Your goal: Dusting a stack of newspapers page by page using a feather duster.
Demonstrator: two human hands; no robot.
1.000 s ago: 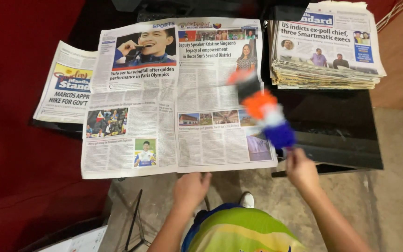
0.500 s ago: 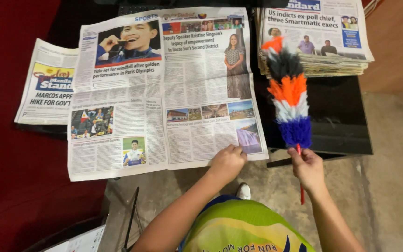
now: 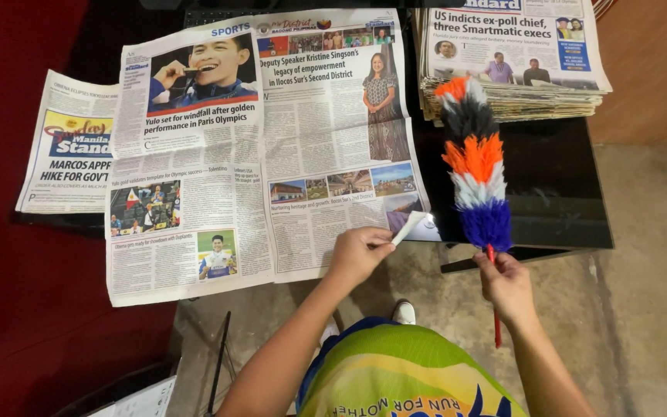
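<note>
- Head view, looking down on a dark glass tabletop point(image 3: 550, 193) with papers and two bare hands at its near edge.
- Left hand point(image 3: 358, 251) closed in a pinch on the lower right corner of the open newspaper point(image 3: 264, 154), that corner curled up off the glass.
- Right hand point(image 3: 506, 284) wrapped shut around the thin red handle of a feather duster point(image 3: 476, 166), handle end poking out below the fist.
- Duster head lying on bare glass just right of the open sheet, tip pointing away toward the stack point(image 3: 515, 69); bands of orange, black, white and blue.
- Progress, as a judgement: only one corner of the sheet raised, the rest flat and hanging over the near edge; glass under the sheet not exposed; duster resting, not mid-sweep as far as visible.
- Open sheet: broad white rectangle, two pages, colour photographs top left and top centre, smaller pictures lower down, blue header at the top.
- Folded paper point(image 3: 63, 150) at far left, partly tucked under the open sheet, yellow and blue masthead block showing.
- Stack at top right: thick pile of folded papers, white front page with blue masthead and small photographs, touching the duster tip.
</note>
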